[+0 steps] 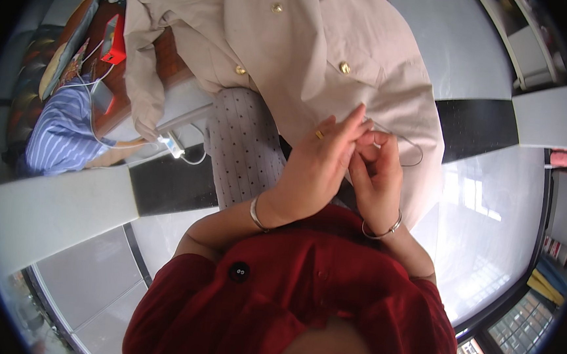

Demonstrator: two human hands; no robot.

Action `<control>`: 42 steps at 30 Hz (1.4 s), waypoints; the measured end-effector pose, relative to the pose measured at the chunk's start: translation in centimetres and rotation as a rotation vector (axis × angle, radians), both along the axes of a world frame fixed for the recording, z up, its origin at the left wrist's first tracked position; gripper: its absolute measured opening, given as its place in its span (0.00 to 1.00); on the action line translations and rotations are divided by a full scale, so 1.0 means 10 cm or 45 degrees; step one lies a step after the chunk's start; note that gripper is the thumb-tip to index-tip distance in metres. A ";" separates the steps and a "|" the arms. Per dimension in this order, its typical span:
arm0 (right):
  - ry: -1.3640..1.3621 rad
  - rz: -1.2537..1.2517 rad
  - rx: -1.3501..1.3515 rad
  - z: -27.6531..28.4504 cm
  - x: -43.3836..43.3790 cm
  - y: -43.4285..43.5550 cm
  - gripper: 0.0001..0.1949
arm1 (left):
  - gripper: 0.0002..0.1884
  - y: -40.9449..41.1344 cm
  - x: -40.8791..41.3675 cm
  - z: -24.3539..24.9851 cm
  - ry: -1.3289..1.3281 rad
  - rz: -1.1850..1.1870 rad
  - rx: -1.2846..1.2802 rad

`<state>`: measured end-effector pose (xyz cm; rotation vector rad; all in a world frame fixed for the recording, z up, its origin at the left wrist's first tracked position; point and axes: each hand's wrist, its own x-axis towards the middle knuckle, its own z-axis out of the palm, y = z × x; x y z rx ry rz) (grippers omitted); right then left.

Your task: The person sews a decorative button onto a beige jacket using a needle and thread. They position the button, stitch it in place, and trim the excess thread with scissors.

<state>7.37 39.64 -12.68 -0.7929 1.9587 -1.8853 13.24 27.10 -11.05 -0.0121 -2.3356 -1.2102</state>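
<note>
My left hand (321, 160), with a gold ring and a silver bangle, is raised before my chest, its fingers extended against my right hand. My right hand (379, 166) has its fingers curled in, touching the left palm. A thin dark thread (419, 154) loops out from between the fingertips to the right; whether a needle is there cannot be told. Beneath and beyond both hands a beige coat (292, 44) with gold buttons (345, 67) is spread over my lap and a wooden surface. My knee in dotted trousers (246, 145) shows below its edge.
At the left are a red box (115, 42), a white power strip (173, 144) with cables, and a person's arm in a blue striped sleeve (67, 132). A shelf (520, 40) stands at the upper right. The floor has white and black tiles (477, 126).
</note>
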 end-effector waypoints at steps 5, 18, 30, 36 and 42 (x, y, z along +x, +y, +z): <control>-0.598 0.230 -0.394 0.05 -0.04 0.06 0.14 | 0.28 0.03 -0.02 -0.06 0.127 0.023 -0.310; -0.526 0.199 -0.114 0.00 -0.12 0.03 0.11 | 0.11 -0.15 0.02 -0.15 -0.227 0.020 0.321; -0.461 0.128 -0.068 0.09 -0.59 0.47 0.06 | 0.15 -0.35 0.06 -0.05 -0.602 -0.373 1.131; -0.062 0.148 0.023 0.32 -0.62 0.31 0.07 | 0.15 -0.04 -0.08 -0.13 -0.778 -0.608 1.236; 1.146 0.641 0.415 0.10 -0.42 0.38 0.12 | 0.12 -0.37 0.31 -0.29 -1.100 -0.469 1.163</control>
